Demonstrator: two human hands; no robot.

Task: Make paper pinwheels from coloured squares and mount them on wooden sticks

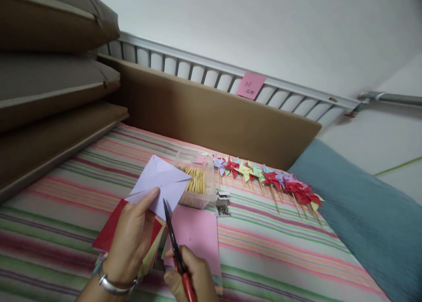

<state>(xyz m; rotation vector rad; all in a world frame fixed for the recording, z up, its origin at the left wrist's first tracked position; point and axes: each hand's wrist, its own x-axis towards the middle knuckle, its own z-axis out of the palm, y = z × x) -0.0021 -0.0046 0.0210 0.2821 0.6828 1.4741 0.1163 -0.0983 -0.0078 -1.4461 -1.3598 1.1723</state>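
Observation:
A square of lavender paper is pinched in my left hand, thumb on top, with slits running in from its corners. My right hand grips scissors with red handles and dark blades. Their tips lie at the paper's lower edge; whether the blades are apart I cannot tell. Below my left hand is a stack of coloured paper, a red sheet on top. Pink paper lies beside it, partly behind the scissors and my right hand.
Beyond the paper stands a clear plastic box of thin wooden sticks. Beside it is a small box of metal pins. Finished pinwheels lie in a row on the striped cloth. Cushions rise at left; a brown board stands behind.

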